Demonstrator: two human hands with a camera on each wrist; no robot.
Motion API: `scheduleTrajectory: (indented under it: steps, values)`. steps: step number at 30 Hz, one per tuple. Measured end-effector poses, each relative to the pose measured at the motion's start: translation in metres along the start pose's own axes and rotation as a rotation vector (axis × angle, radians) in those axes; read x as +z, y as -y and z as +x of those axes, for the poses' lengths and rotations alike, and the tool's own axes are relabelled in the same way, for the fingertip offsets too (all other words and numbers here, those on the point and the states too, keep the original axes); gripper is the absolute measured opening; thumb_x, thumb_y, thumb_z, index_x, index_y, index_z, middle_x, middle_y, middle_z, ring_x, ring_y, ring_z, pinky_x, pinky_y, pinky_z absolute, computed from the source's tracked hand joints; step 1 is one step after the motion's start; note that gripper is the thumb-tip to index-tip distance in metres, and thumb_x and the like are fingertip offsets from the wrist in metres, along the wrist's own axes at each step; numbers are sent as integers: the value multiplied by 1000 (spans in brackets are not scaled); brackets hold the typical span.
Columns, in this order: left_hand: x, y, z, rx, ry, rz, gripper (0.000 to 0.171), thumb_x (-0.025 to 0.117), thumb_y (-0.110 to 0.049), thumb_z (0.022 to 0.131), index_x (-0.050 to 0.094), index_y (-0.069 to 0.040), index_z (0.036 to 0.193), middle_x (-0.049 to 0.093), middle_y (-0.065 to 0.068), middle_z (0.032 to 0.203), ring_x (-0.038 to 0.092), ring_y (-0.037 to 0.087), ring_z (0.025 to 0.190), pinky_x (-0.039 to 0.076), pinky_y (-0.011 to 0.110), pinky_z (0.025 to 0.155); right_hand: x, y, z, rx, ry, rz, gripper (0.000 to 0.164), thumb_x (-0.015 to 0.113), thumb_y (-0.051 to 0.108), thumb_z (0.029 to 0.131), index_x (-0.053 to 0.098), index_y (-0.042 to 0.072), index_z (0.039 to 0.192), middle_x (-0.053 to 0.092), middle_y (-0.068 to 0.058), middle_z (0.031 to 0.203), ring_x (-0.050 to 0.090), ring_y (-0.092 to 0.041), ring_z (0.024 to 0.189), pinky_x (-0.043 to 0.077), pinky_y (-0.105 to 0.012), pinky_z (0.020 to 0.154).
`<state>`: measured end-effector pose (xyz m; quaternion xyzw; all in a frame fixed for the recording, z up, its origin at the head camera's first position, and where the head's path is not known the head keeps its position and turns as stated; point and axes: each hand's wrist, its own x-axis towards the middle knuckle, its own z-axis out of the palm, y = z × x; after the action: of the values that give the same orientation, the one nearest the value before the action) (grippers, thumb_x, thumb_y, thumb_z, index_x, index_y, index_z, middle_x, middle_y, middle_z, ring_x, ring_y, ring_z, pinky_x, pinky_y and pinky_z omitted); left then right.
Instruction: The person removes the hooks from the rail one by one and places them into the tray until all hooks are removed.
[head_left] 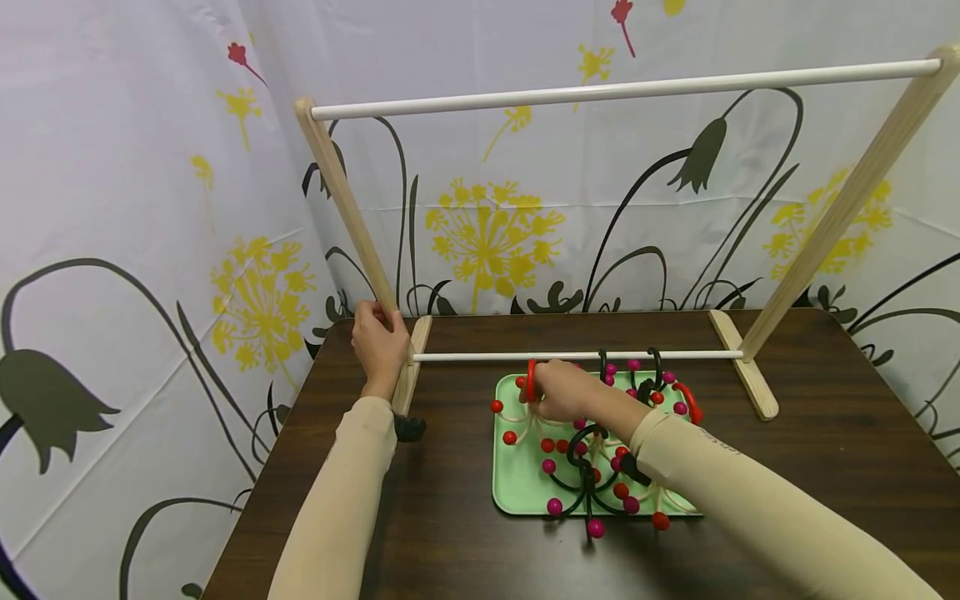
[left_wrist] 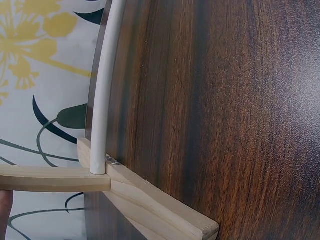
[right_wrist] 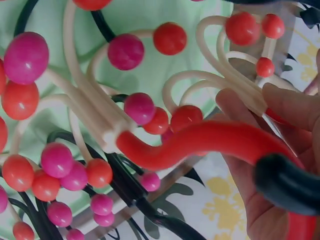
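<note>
My left hand (head_left: 380, 346) grips the lower part of the left wooden post (head_left: 347, 204) of a stand; only a fingertip (left_wrist: 5, 207) shows at the edge of the left wrist view. Over the green tray (head_left: 504, 493), my right hand (head_left: 566, 390) pinches a red-topped hook with beige prongs (right_wrist: 242, 90) just where the prongs meet the red part. Red balls tip those prongs. Several similar hooks lie in the tray, among them a black one with magenta balls (head_left: 587, 479). Another red hook (right_wrist: 210, 140) crosses in front of my right hand in the right wrist view.
The stand has a white top rail (head_left: 622, 90), a white lower rail (head_left: 487, 357), a right post (head_left: 847, 200) and wooden feet (head_left: 742, 367). It stands on a dark wooden table (head_left: 450, 483). A flower-patterned curtain (head_left: 480, 50) hangs behind.
</note>
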<state>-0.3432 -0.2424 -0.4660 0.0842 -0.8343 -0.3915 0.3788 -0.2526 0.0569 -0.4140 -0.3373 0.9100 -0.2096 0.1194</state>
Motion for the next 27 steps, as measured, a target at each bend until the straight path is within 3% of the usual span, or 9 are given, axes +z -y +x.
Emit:
scheduleTrajectory:
  steps: [5,12,18,27]
  values:
    - [1,-1,0,5,2,0,21,66,-14,88,56,0,100,58,16,92,57,36,83,43,53,78,6,-5,0,-28,-5,-4,20,64,-4,80,78,4,93,74,-2,88,68,-21,86,51,-27,68]
    - [0,1,-2,11,-2,-8,21,66,-13,88,56,1,100,58,17,93,58,37,83,44,54,77,11,-3,0,9,12,-1,15,64,-2,83,76,3,91,71,-3,81,60,-14,68,48,-26,60]
    - [0,2,-2,6,6,-14,21,66,-15,89,56,1,100,57,17,93,57,37,84,43,54,77,8,0,-1,-14,39,-25,16,64,3,89,76,3,100,73,-5,90,64,-12,73,51,-27,67]
    - [0,4,-2,14,-2,-23,21,66,-14,89,57,1,100,57,17,92,57,37,82,43,54,76,-3,6,-11,16,72,14,18,63,10,93,75,5,106,73,-3,95,66,-12,80,53,-31,73]
